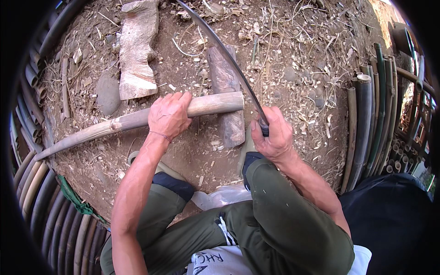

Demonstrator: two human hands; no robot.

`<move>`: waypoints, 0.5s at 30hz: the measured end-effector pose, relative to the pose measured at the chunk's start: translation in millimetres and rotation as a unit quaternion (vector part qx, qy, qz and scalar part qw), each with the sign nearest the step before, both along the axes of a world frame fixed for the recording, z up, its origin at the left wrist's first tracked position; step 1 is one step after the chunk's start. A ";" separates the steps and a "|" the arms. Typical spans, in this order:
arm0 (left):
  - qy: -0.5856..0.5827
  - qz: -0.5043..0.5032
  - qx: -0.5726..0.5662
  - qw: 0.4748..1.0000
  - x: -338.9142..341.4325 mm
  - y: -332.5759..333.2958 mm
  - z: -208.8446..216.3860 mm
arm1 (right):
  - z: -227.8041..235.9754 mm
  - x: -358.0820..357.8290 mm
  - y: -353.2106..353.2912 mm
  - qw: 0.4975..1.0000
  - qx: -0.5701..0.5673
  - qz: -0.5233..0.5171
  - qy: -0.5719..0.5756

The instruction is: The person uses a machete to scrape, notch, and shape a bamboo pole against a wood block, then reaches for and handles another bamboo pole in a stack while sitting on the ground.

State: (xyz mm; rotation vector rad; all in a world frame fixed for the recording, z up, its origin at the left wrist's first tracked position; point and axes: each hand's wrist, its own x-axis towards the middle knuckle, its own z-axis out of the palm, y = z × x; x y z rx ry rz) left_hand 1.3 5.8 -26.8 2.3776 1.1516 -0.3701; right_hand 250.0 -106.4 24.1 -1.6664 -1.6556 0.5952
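My left hand point(170, 114) is closed around a long bamboo pole point(215, 104), a little short of its cut right end. That end lies across a dark wooden block point(231, 130) on the ground, while the pole runs off left to the stacked bamboo. In my right hand point(275, 134) is the handle of a machete, fingers wrapped round it. The machete's long, slightly curved dark blade point(224, 51) points up and away to the left, passing above the block. Blade and pole end appear apart, the blade just right of the end.
A pale hewn wood slab point(137, 50) lies far left, beside a grey stone point(108, 94). Wood chips litter the dirt floor point(302, 119). Bamboo poles point(364, 119) stand at the right; more bamboo point(55, 224) lines the left, with a green cloth strip point(75, 197). My shod feet flank the block.
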 end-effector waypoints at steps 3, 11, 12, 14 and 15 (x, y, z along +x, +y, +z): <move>-0.016 0.004 0.036 0.999 2.8 -4.2 -1.8 | -26.8 15.6 -7.3 0.975 -0.183 0.036 -0.121; -0.051 -0.002 0.148 0.988 -0.9 -15.9 -13.1 | -11.2 2.0 -7.0 0.995 -0.075 0.009 -0.063; -0.056 0.001 0.170 0.984 0.5 -15.0 -14.0 | -21.4 7.8 -8.6 0.992 -0.086 0.019 -0.085; -0.072 0.000 0.200 0.977 0.3 -17.7 -16.1 | -30.1 14.6 -12.7 0.957 -0.238 0.037 -0.160; -0.080 0.001 0.213 0.974 -0.4 -21.9 -15.7 | -26.5 13.3 -13.8 0.962 -0.238 0.030 -0.134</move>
